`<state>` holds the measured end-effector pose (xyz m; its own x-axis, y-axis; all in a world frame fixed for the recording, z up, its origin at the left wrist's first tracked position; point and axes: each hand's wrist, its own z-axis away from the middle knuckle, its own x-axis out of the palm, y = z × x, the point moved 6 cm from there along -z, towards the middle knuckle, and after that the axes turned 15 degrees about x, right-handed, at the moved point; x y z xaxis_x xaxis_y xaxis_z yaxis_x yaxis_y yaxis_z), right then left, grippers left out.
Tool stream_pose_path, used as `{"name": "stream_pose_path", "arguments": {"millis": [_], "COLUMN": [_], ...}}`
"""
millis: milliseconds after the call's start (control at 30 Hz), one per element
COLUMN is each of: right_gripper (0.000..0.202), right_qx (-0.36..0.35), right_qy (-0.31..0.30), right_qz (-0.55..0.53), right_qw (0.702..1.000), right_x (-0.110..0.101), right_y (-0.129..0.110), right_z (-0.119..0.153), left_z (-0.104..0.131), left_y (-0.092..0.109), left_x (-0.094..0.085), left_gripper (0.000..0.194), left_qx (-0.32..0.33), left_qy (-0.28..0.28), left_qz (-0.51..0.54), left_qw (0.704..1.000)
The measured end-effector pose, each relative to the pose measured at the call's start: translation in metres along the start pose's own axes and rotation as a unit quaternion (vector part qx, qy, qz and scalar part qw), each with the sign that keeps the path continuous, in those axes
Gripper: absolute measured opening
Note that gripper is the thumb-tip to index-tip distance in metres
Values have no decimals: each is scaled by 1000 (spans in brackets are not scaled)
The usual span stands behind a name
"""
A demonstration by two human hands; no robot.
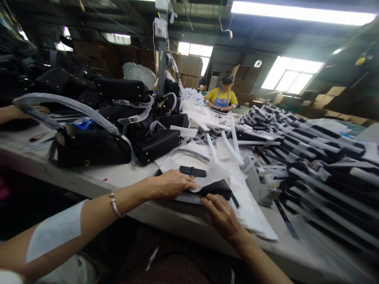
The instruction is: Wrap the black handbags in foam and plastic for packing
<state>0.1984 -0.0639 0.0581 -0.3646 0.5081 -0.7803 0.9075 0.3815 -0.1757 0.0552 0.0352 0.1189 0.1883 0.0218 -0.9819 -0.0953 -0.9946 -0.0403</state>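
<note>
A black leather bag (217, 188) lies flat at the table's front edge, partly covered by white tissue paper (207, 179). On the paper rests a short black strap piece (192, 171) with a small gold-coloured fitting. My left hand (173, 183) reaches over from the left, its fingers together and closed on the bag's edge beside the fitting; its thumb is hidden. At the near edge of the black leather, my right hand (222, 215) grips with bent fingers. What lies under the paper cannot be seen.
Finished-looking black handbags (94, 146) with wrapped handles crowd the left. A stack of wrapped black straps or bags (328, 169) fills the right. White paper sheets (254, 221) and a grey holder (259, 185) lie nearby. A co-worker (222, 96) sits across; another person's arm (17, 113) shows at far left.
</note>
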Motion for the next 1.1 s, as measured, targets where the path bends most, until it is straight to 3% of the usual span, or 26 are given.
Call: {"name": "stream_pose_path", "arguments": {"millis": [100, 233, 300, 400, 467, 533, 600, 667, 800, 933, 1000, 1100], "right_gripper": [25, 10, 11, 25, 38, 48, 50, 45, 37, 44, 48, 47], "right_qx": [22, 64, 74, 46, 20, 5, -1, -11, -36, -24, -18, -15], "right_qy": [57, 107, 134, 173, 140, 52, -28, -66, -111, -150, -144, -86], "right_qz": [29, 53, 61, 69, 97, 139, 169, 182, 183, 175, 167, 145], "right_qw": [998, 991, 986, 981, 985, 989, 985, 981, 976, 973, 975, 986], "right_x": [8, 6, -1, -19, -26, -24, -18, -14, -8, -1, 4, 13], "right_y": [8, 18, 21, 16, 10, 6, 5, 6, 13, 25, 31, 38], "right_z": [1, 2, 4, 0, -10, -24, -37, -46, -49, -36, -27, -13], "left_z": [0, 5, 7, 10, 11, 12, 12, 12, 13, 13, 13, 14], "left_y": [8, 19, 27, 33, 34, 34, 34, 34, 32, 28, 28, 31], "left_x": [21, 54, 67, 76, 76, 75, 73, 71, 66, 65, 68, 74], "left_gripper": [32, 31, 30, 33, 35, 36, 36, 36, 37, 40, 41, 41], "left_qx": [-47, -152, -160, -150, -142, -144, -145, -141, -131, -140, -143, -140], "left_qy": [19, 120, 164, 187, 182, 179, 184, 192, 189, 165, 158, 160], "left_qz": [-8, -89, -123, -150, -160, -166, -169, -171, -158, -139, -145, -172], "left_qw": [999, 977, 965, 959, 960, 959, 957, 956, 960, 966, 966, 962]}}
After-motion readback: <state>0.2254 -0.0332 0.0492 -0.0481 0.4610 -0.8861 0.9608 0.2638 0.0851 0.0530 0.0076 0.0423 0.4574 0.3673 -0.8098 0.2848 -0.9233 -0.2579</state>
